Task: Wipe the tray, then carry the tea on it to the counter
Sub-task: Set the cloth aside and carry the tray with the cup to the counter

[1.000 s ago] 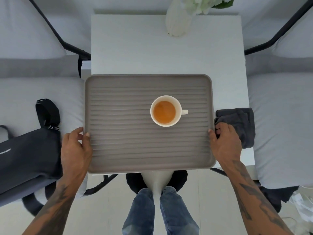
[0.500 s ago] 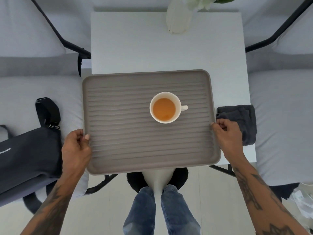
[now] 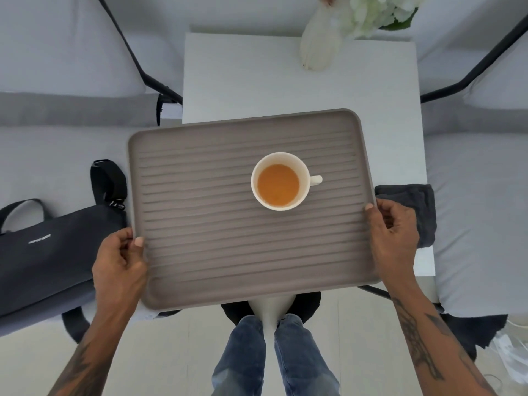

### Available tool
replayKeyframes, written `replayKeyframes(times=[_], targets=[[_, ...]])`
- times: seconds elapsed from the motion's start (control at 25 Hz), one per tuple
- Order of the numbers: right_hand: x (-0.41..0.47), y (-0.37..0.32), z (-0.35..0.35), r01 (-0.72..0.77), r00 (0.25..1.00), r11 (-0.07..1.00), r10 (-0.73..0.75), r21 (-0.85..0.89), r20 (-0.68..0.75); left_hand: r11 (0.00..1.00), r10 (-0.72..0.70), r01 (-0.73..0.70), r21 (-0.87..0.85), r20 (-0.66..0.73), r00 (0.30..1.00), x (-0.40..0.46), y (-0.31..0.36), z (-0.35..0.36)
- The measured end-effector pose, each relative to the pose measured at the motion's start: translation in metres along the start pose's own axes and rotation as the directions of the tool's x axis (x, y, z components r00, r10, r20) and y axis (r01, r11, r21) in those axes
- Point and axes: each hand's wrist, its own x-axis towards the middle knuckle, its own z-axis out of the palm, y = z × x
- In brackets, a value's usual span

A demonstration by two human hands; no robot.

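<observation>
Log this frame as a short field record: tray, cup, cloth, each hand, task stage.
tray: grey ribbed rectangular tray, slightly rotated, overhanging the white table
cup: white mug of orange tea, upright on tray, handle pointing right
cloth: dark grey folded cloth, on table, right of tray
left hand: grip on left edge
right hand: grip on right edge
stage: carrying stage; wiping cloth set aside

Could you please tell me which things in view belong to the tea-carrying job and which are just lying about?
Part of the job:
tray, held by left hand and right hand
cup of tea on the tray
dark cloth on the table, beside the right hand

Just lying about:
black bag
white vase with flowers
</observation>
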Motion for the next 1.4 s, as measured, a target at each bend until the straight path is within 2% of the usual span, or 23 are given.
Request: replayKeyframes(times=[0.36, 0.6, 0.76, 1.0, 1.2, 1.4], targets=[[-0.058, -0.104, -0.100, 0.147, 0.973, 0.989, -0.149, 0.024, 0.174, 0.975, 0.138, -0.147, -0.169, -0.068, 0.988, -0.062, 0.058, -0.111], [-0.105, -0.182, -0.193, 0.243, 0.947, 0.970, -0.242, 0.023, 0.213, 0.939, 0.153, -0.188, -0.287, -0.142, 0.978, -0.141, 0.106, -0.203], [-0.122, -0.222, -0.252, 0.325, 0.905, 0.945, -0.320, 0.029, 0.280, 0.927, 0.133, -0.208, -0.313, -0.245, 0.960, -0.209, 0.132, -0.248], [-0.139, -0.257, -0.312, 0.498, 0.791, 0.867, -0.464, 0.022, 0.400, 0.916, 0.004, -0.166, -0.364, -0.406, 0.914, -0.313, 0.117, -0.275], [-0.175, -0.272, -0.330, 0.619, 0.675, 0.785, -0.547, 0.024, 0.496, 0.892, -0.155, -0.110, -0.438, -0.526, 0.836, -0.409, 0.077, -0.295], [-0.249, -0.285, -0.324, 0.730, 0.489, 0.674, -0.631, 0.113, 0.602, 0.858, -0.309, -0.081, -0.507, -0.634, 0.709, -0.511, 0.023, -0.321]])
